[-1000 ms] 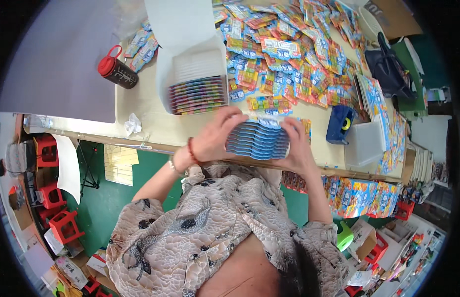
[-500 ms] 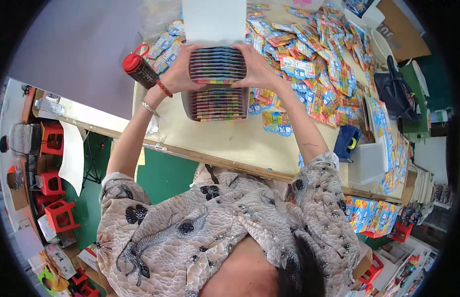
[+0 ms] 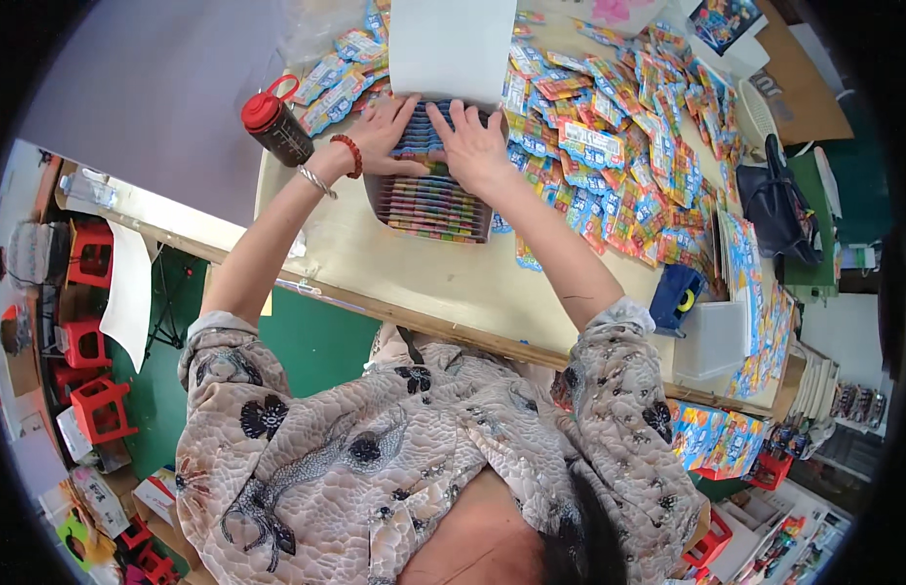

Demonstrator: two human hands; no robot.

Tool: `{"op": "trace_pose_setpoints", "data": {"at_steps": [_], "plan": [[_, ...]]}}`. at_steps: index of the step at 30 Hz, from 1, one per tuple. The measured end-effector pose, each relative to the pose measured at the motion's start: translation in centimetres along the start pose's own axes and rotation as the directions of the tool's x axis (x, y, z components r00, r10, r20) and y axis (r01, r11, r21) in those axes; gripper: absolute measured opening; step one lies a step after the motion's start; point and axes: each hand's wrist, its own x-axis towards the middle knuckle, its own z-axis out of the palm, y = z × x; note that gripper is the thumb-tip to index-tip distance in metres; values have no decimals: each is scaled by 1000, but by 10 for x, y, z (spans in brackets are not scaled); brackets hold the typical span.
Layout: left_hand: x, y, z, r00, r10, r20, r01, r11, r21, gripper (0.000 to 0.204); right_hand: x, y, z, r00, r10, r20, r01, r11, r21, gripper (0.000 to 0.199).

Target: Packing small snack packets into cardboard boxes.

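Note:
An open box with a white lid flap (image 3: 453, 49) stands on the table, packed with rows of flat colourful packets (image 3: 428, 210). My left hand (image 3: 383, 136) lies over the box's left side, its fingers spread across the far row. From the right, my right hand (image 3: 474, 148) rests on the same row with its fingers apart and pointing away from me. Both palms cover part of the packets, and the thumbs lie near the gap between the far and near rows. Neither hand has a packet lifted out.
Loose packets (image 3: 618, 146) are heaped over the table's right and far side. A dark bottle (image 3: 279, 135) with a red lid stands left of the box. At right are a blue tape dispenser (image 3: 677, 297), a plastic container (image 3: 711, 341) and a dark bag (image 3: 779, 200). Red stools (image 3: 102, 405) stand at lower left.
My hands have gone from gripping the far row of packets at its two ends to lying on top of it with spread fingers. The row now sits down in the box.

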Motion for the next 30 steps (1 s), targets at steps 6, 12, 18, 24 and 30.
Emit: {"op": "trace_pose_setpoints", "data": {"at_steps": [6, 12, 18, 24, 30], "plan": [[-7, 18, 5, 983, -93, -158, 147, 917, 372, 86, -5, -7, 4, 990, -17, 138, -8, 984, 178, 69], [-6, 23, -2, 989, -144, -15, 136, 889, 436, 85, -12, 20, -13, 993, 52, -102, 23, 783, 622, 55], [5, 28, -4, 975, -221, 32, 180, 860, 477, 79, 18, 25, 10, 984, 116, -134, -59, 929, 366, 26], [-16, 25, 8, 922, -160, -354, 247, 945, 216, 70, 3, 32, -13, 962, 132, -240, -80, 974, 212, 35], [-61, 25, 8, 913, -406, 35, 383, 826, -413, 38, -42, 56, -29, 900, 414, 139, -387, 609, 692, 67]]}}
